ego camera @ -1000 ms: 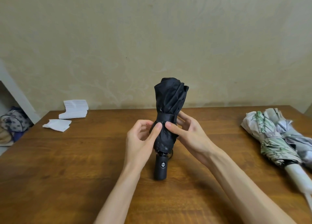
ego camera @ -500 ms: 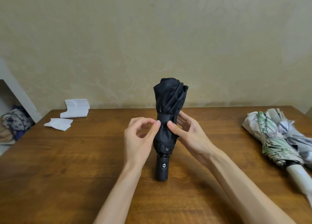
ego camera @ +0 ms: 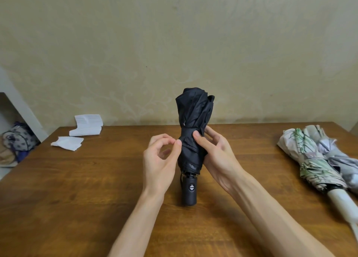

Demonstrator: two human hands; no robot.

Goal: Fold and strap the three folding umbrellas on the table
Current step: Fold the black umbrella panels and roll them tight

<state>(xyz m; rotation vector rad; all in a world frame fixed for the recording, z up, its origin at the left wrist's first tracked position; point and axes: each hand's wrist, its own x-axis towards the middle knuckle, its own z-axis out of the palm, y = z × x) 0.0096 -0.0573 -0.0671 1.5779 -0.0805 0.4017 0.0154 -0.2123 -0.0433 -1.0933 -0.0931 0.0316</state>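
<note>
**Black umbrella upright, strap on**

Head view: black umbrella (ego camera: pixel 193 140) stands handle-down mid-bench (ego camera: pixel 77 189). My right hand (ego camera: pixel 217 156) wraps its canopy, thumb on the strap. Left hand (ego camera: pixel 160 159) beside it, fingers (ego camera: pixel 177 143) curled loose, tips touching fabric, gripping nothing. Two patterned umbrellas (ego camera: pixel 317 159) lie far right.

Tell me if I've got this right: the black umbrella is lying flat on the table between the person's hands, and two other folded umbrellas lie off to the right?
Not quite. The head view shows the black umbrella standing upright on its handle, not lying flat. It is between the left hand and right hand, and the two other umbrellas do lie to the right.
</note>
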